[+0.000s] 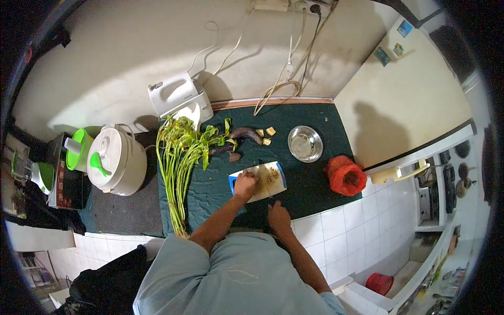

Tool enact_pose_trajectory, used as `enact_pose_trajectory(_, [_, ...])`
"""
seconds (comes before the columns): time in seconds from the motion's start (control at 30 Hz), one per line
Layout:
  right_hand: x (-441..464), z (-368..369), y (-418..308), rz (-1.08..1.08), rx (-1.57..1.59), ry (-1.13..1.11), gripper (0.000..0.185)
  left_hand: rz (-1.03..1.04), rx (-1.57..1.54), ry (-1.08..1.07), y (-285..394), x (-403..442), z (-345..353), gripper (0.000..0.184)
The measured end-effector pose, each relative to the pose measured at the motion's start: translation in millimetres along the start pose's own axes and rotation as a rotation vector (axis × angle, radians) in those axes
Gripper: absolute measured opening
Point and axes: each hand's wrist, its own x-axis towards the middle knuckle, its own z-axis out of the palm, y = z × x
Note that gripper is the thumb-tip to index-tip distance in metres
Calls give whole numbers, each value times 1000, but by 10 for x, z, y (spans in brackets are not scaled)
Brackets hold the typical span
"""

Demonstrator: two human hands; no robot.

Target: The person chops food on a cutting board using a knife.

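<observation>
A white cutting board (257, 196) with blue ends lies on the dark green cloth in front of me. Small chopped brownish pieces (272, 174) are heaped on its right half. Over the board's left part, my left hand (245, 185) is closed, its fingers curled down against the surface; what they hold is hidden. At the near edge, my right hand (279, 216) grips a knife (271, 200) by its dark handle. The blade points away from me onto the board, only faintly visible.
Leafy green stems (178, 173) lie left of the board. Behind it are a dark eggplant (247, 133) and pale cut chunks (270, 130). A metal bowl (305, 144) and red net bag (346, 177) stand right. A rice cooker (118, 163) and hand mixer (176, 93) stand left.
</observation>
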Motion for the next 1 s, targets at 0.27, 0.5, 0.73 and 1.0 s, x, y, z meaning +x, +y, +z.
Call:
enact_pose_trajectory(0.27, [-6, -73, -117, 33, -20, 12, 35, 19, -95, 22, -18, 17, -40, 13])
enact_pose_trajectory(0.5, [-65, 61, -37, -55, 17, -1, 33, 61, -175, 178, -117, -24, 194, 11])
enact_pose_trajectory(0.73, [254, -18, -177, 90, 134, -30, 35, 20, -96, 93, -105, 4, 83, 11])
enact_pose_trajectory(1.0, [142, 198, -118, -101, 59, 37, 36, -111, -34, -136, -94, 114, 46, 17])
